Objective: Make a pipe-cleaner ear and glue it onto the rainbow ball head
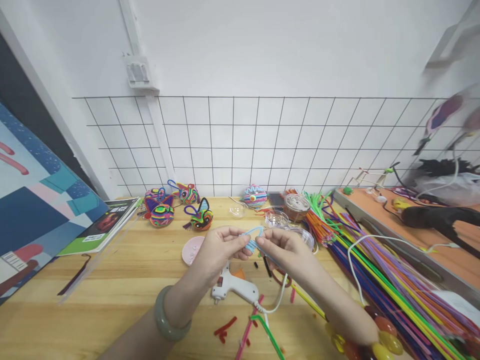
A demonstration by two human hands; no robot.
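Note:
Both hands meet in the air over the table, pinching a light blue pipe-cleaner piece [252,244] with a thin blue strand looping up between them. My left hand [229,243] grips its left side between thumb and fingers. On the other side, my right hand [280,247] pinches the strand near the piece's right edge. Part of the piece is hidden behind the fingers. Below the hands lies a white glue gun [236,286] with a coiled cord. A small pink dish [191,252] holding tiny clear bits sits beside my left wrist.
Finished colourful fish-like crafts [160,212] stand at the back left, and a striped pink-blue one [255,196] by the wall. Bundles of pipe cleaners [390,280] fill the right side. Red offcuts [225,327] and a green pipe cleaner [268,334] lie in front. Magazines [101,227] lie left.

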